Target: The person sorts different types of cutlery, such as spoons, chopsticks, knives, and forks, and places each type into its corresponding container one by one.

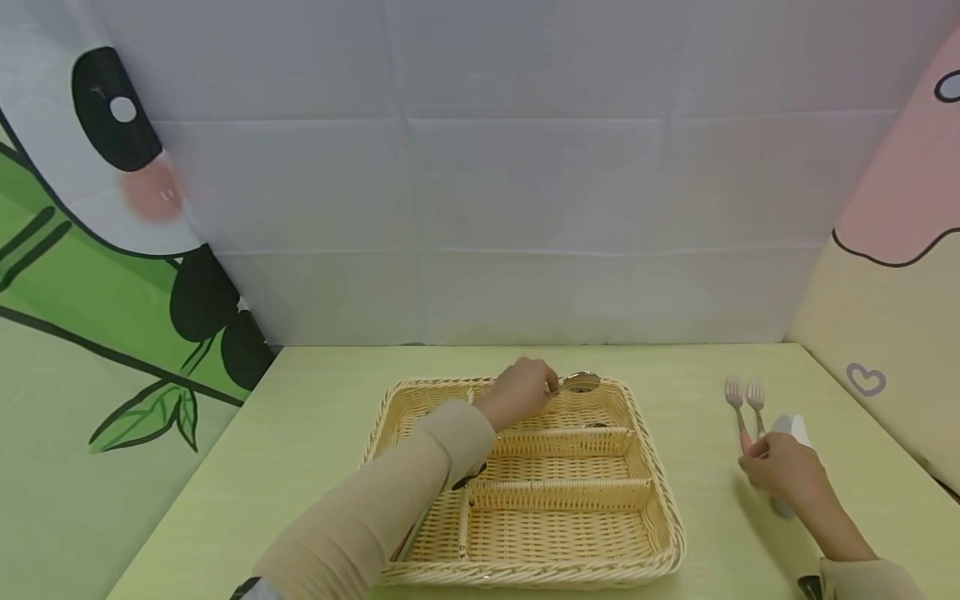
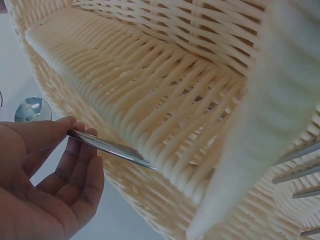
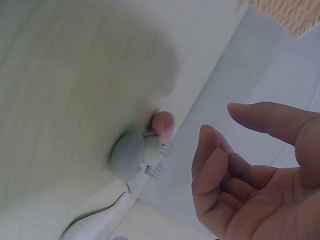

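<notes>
My left hand [image 1: 521, 390] pinches a metal spoon [image 1: 581, 382] over the back compartment of the wicker basket [image 1: 570, 573]. In the left wrist view the spoon's handle [image 2: 112, 149] runs from my fingertips past a woven divider [image 2: 135, 95]. My right hand [image 1: 783, 473] hovers near two forks, one with a pink handle [image 3: 163, 123] and one with a green handle [image 3: 152, 150]. Thumb and fingers stand apart with nothing between them in the right wrist view. Beside the forks lie a grey utensil [image 1: 782, 425] and a white one [image 1: 801, 430], partly hidden by the hand.
Woven dividers split the basket into a left column and three right compartments. Fork tines [image 2: 300, 172] show inside it, and a shiny piece [image 1: 595, 425] lies by the back divider. The pale table [image 1: 300, 467] meets cloth-covered walls behind and at both sides.
</notes>
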{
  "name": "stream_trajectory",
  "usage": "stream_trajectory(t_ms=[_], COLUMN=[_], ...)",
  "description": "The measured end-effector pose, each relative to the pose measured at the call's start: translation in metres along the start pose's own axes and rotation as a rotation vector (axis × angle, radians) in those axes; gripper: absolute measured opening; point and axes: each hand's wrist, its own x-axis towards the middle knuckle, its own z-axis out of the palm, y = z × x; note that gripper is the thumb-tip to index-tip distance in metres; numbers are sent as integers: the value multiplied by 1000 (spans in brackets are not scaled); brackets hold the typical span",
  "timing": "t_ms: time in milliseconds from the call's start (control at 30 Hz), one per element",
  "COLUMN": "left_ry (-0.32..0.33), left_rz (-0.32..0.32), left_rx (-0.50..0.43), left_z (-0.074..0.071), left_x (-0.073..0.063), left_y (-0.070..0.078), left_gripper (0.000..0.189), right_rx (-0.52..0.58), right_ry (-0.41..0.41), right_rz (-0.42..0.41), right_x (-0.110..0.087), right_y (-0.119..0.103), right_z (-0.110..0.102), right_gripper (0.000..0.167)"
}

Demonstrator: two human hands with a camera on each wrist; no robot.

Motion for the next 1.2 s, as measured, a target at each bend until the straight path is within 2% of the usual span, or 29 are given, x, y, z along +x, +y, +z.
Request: stream_trajectory(t_ms=[100, 267, 433, 633, 800, 900, 1200], left_ry=[-30, -83, -114, -122, -135, -139, -115], left_rz=[-6, -11, -3, 16, 9, 13, 18], left_rx=[19, -1, -4, 31, 24, 22, 141], left_z=[4, 8, 9, 11, 12, 13, 18], left_x=[1, 0, 0, -1, -2, -2, -2], left_y=[0, 3, 5, 4, 5, 6, 9], left_gripper=[22, 28, 36, 33, 25, 28, 30], right_rx=[-5, -17, -28, -30, -42, -51, -50], right_ry=[-9, -17, -30, -26, -9, 12, 19], right_rz=[16, 59, 81, 90, 90, 91, 86], right_x=[2, 3, 4, 4, 6, 7, 7], right_y=[5, 10, 12, 11, 9, 8, 4], right_z=[0, 3, 5, 8, 9, 11, 13], right_gripper=[24, 14, 15, 20, 20, 23, 15])
